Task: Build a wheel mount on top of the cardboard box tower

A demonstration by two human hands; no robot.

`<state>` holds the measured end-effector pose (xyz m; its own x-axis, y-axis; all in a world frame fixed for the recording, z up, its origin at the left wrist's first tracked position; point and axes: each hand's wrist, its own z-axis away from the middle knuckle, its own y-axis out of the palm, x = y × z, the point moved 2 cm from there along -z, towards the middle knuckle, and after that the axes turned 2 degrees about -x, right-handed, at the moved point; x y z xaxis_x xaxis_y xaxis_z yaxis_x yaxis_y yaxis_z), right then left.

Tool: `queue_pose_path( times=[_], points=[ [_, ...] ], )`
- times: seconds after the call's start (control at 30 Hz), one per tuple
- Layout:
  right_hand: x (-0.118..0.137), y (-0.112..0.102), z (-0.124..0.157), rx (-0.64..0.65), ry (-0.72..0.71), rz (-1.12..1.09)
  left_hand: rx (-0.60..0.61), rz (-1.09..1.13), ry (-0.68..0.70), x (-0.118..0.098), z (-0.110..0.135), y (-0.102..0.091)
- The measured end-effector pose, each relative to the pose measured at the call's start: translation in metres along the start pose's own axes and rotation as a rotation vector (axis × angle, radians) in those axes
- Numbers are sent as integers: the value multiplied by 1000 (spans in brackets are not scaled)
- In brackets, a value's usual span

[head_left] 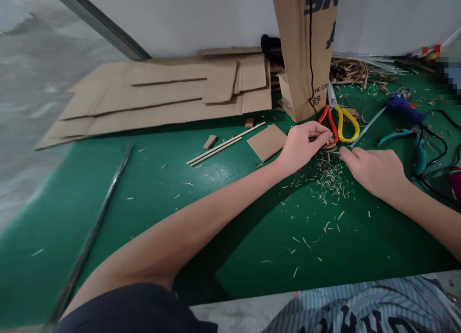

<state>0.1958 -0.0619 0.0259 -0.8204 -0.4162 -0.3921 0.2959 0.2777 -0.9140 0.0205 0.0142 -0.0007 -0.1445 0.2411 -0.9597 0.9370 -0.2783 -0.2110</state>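
Observation:
My left hand [302, 143] is closed in a pinch on a small brown wooden piece [328, 147], mostly hidden by the fingers. Facing it from the right, my right hand [376, 172] is closed around a thin tool whose narrow metallic tip [335, 153] meets the piece; its handle is hidden in the fist. Pale curled shavings [333, 179] lie on the green table below both hands. Scissors [333, 114] with red and yellow handles rest just behind the fingers. Beside my left wrist lies a square of cardboard [266, 142].
Thin sticks [226, 145] and small wooden blocks [210, 141] lie to the left, before stacked cardboard sheets [162, 90]. A tall cardboard box [306, 54] stands behind my hands. At right are a blue glue gun [405, 107], teal pliers [419, 150] and cords.

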Motion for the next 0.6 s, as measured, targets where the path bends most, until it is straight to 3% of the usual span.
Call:
queue_pose_path(
  times=[0.3,0.47,0.6],
  points=[
    [7,-7,6,143,-62,-17,11,-26,18,-4,1,1],
    [9,-11,12,165,-98,0,4,-21,-8,-1,0,1],
    [6,-7,15,105,-95,6,10,16,-31,0,-1,2]
  ],
)
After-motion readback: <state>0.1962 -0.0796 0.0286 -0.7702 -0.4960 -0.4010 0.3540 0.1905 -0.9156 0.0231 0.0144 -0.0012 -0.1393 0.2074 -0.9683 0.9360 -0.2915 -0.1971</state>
